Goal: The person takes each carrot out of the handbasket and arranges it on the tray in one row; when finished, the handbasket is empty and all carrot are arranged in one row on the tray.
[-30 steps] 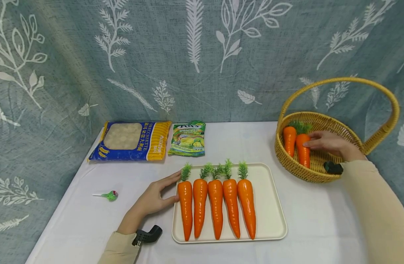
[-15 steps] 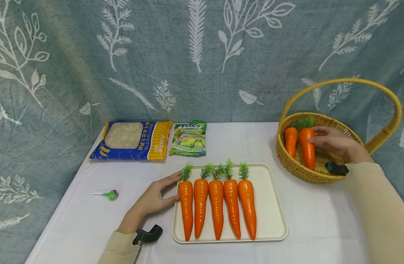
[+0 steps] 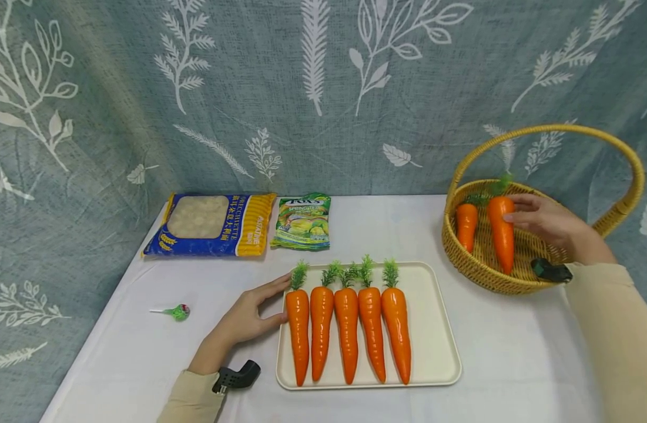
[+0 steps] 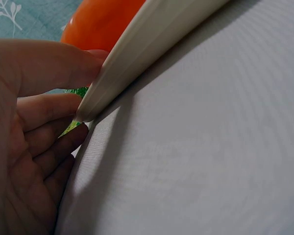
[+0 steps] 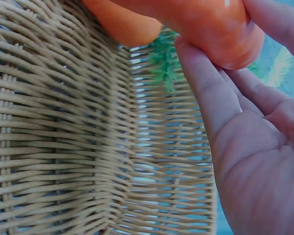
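My right hand [image 3: 547, 220] grips a carrot [image 3: 502, 232] near its thick top, over the wicker basket [image 3: 476, 271]. In the right wrist view the carrot [image 5: 210, 29] lies between thumb and fingers. Another carrot [image 3: 466, 226] rests in the basket to its left. On the table, a cream tray [image 3: 431, 329] bears several orange carrots [image 3: 347, 335] side by side, green tops pointing away. My left hand [image 3: 246, 314] rests with extended fingers against the tray's left edge. The left wrist view shows its thumb touching the tray's rim [image 4: 122, 58].
A blue and yellow pasta bag [image 3: 209, 226] and a green candy bag [image 3: 302, 223] lie at the back. A green-wrapped lollipop [image 3: 177, 312] is on the left. The basket's tall handle [image 3: 556, 128] arches above it, and a patterned curtain [image 3: 281, 88] hangs behind the table.
My right hand has lifted the carrot and shifted it rightward, away from the other carrot in the basket. The left hand and the tray have stayed put.
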